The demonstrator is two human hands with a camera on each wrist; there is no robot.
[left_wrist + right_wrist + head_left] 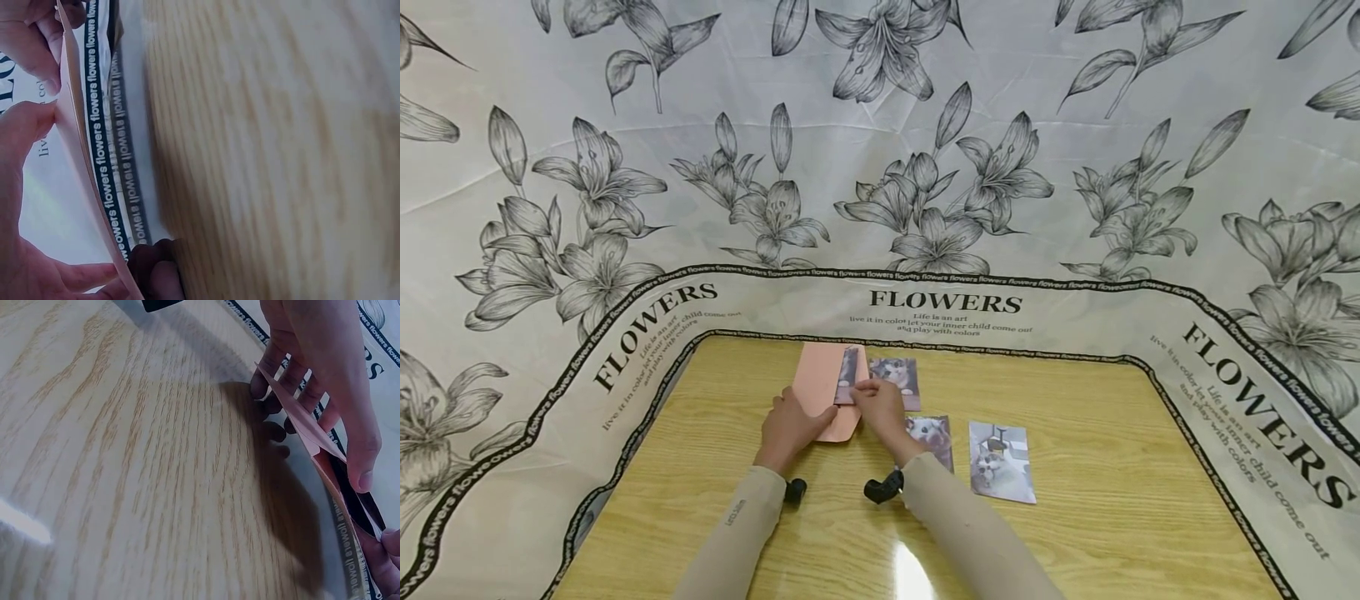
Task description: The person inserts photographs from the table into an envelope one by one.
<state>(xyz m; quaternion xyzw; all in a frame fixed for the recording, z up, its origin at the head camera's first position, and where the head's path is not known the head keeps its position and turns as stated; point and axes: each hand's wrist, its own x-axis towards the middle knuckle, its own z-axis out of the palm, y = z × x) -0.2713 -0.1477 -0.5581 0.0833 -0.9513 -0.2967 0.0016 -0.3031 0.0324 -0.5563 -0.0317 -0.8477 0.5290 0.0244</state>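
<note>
Nearest are two beige fabric sleeves (737, 533). The left hand (790, 427) grips a flat pink paper envelope (818, 375); right of that grip, the right hand (882, 408) pinches a rectangular purplish photo print (847, 368), seemingly partly inside. Three similar prints (1002, 462) lie farther right.

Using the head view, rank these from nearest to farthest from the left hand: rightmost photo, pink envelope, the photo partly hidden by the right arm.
1. Pink envelope: held in the left hand.
2. Partly hidden photo: right of the envelope, beneath the right arm.
3. Rightmost photo: farther right.
</note>
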